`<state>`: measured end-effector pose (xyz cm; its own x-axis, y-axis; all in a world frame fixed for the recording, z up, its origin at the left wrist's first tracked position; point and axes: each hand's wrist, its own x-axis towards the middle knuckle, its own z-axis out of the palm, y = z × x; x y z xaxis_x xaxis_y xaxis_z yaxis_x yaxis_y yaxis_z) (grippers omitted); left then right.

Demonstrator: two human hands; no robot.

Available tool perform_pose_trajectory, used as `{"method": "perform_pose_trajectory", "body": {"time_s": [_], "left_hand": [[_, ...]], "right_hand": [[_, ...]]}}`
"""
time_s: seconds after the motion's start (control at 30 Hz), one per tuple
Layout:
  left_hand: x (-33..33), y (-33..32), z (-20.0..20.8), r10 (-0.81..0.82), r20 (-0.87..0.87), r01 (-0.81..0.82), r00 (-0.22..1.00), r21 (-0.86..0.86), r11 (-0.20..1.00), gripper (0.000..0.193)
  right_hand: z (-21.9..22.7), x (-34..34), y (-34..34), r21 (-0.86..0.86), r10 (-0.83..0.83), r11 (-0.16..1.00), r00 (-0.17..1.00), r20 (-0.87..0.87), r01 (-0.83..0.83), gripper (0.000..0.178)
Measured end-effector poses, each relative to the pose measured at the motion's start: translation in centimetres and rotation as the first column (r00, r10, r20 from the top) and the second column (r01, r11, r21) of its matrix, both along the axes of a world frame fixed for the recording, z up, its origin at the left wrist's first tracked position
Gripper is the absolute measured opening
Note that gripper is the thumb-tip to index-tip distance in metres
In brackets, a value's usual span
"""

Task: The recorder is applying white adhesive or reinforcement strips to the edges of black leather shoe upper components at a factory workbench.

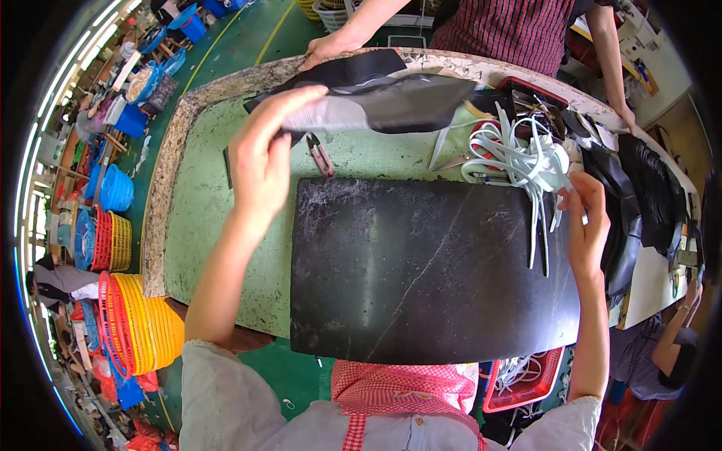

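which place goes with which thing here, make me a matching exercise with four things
1. scratched black rectangular slab
2. tangle of thin pale strips
3. small snips with pinkish handles
4. blurred grey-and-black flat piece

A. on the green tabletop, by the slab's far left corner
B. in the left grip
C. lying flat, nearest the red-and-white checked cloth apron
D. at the right grip

Pairs: 1-C, 2-D, 3-A, 4-B

i count two bare hands, one grey-and-black piece, one black slab, one pair of small snips, one tangle of pale straps, one red basket beneath the near edge, and one co-worker opposite with two more hands.
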<state>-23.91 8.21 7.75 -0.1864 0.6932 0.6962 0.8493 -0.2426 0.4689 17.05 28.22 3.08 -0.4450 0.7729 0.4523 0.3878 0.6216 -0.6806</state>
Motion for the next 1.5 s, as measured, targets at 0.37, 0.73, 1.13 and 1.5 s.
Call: {"method": "perform_pose_trajectory", "body": {"time_s": [0.37,0.73,1.13,1.5], "left_hand": [[5.9,-3.5,-9.1,-0.254,-0.085,0.190,0.963,-0.448,0.874,0.036],[5.4,-1.5,-7.9,-0.301,0.085,0.312,0.950,-0.347,0.885,0.038],[10.7,-3.3,-2.8,-0.012,-0.064,0.021,0.998,0.151,0.988,0.039],[22.8,-15.7,-9.8,-0.316,0.099,0.330,0.944,-0.345,0.879,0.036]], "right_hand": [[0.9,2.8,-5.4,-0.386,0.015,0.922,0.998,-0.065,-0.039,0.009],[2.9,8.5,-10.3,-0.563,0.077,0.802,0.969,-0.234,-0.200,0.012],[3.1,11.9,-14.2,-0.512,-0.031,0.844,0.938,-0.345,-0.161,0.016],[2.2,5.3,-16.7,-0.799,0.244,0.570,0.968,-0.061,-0.194,0.013]]}}
